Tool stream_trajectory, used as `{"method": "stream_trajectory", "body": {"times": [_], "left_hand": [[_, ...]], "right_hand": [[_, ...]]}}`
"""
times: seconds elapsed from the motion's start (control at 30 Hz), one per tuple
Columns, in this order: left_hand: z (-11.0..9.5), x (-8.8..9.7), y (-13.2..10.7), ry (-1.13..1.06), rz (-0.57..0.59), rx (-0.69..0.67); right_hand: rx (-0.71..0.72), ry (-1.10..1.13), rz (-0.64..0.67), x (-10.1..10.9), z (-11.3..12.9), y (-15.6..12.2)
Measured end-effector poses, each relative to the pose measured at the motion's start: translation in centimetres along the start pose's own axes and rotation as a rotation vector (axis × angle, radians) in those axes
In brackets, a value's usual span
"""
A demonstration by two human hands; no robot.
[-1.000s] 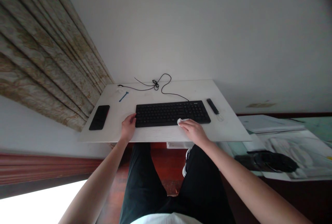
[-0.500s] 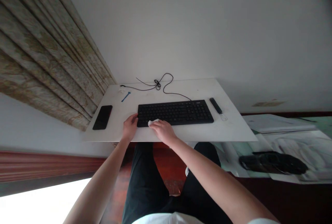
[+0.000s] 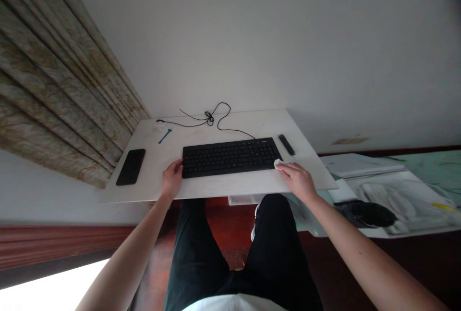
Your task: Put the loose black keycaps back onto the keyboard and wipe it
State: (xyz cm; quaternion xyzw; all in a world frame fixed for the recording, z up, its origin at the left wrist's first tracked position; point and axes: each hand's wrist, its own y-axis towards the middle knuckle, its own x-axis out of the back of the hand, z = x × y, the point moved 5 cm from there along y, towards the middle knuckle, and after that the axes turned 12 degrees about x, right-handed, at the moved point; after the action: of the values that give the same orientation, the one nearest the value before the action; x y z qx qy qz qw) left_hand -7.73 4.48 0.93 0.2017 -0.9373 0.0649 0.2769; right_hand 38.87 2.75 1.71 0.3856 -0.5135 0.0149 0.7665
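A black keyboard [image 3: 230,158] lies flat on the white table [image 3: 212,188]. My left hand [image 3: 173,177] is closed on the keyboard's left end, fingertips at its edge. At the lower right corner of the keyboard, my right hand [image 3: 297,179] pinches a small white tissue [image 3: 277,163] that touches the corner. The keyboard's black cable [image 3: 230,130] runs back from its rear edge into a tied bundle. A dark, slim tool [image 3: 286,144] rests just right of the keyboard; its near end is partly hidden behind my right hand.
A black phone [image 3: 131,167] lies at the table's left side. Behind it are a small blue stick [image 3: 164,136] and a whitish scrap. A patterned curtain [image 3: 72,70] hangs at the left. To the right, a lower surface holds a black bag [image 3: 367,213] and plastic-wrapped items.
My right hand has slid the tissue rightward, from the keyboard's lower left part to its lower right corner. My left hand stays at the left end. The view has shifted slightly.
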Motion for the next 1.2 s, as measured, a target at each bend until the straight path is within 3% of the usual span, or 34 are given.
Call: {"method": "stream_trajectory", "body": {"times": [0.1,0.2,0.43,0.57,0.63,0.73,1.03,1.1,1.2], "left_hand": [[0.1,0.0,0.0,-0.005,-0.004,0.003],[0.1,0.0,0.1,0.001,-0.004,0.005],[0.3,-0.1,0.3,-0.011,0.004,0.012],[0.2,0.1,0.4,0.012,0.02,0.013],[0.3,0.1,0.4,0.008,0.023,0.017],[0.4,0.2,0.4,-0.012,0.024,0.022],[0.8,0.0,0.4,-0.044,0.019,0.04],[0.8,-0.1,0.4,-0.047,0.016,0.046],[0.6,-0.1,0.3,-0.045,0.016,0.037]], "right_hand": [[0.042,0.086,-0.018,-2.4,3.4,1.5],[0.088,0.17,0.006,-5.7,8.5,4.2],[0.228,0.275,0.324,-12.9,22.8,12.8],[0.245,0.276,0.424,-14.6,27.2,15.6],[0.235,0.27,0.426,-14.7,27.3,15.7],[0.228,0.257,0.375,-13.6,24.8,14.2],[0.07,0.088,0.088,-6.2,9.9,5.4],[0.03,0.055,0.078,-5.3,8.4,4.6],[-0.018,0.008,0.096,-5.0,8.1,4.5]]}}
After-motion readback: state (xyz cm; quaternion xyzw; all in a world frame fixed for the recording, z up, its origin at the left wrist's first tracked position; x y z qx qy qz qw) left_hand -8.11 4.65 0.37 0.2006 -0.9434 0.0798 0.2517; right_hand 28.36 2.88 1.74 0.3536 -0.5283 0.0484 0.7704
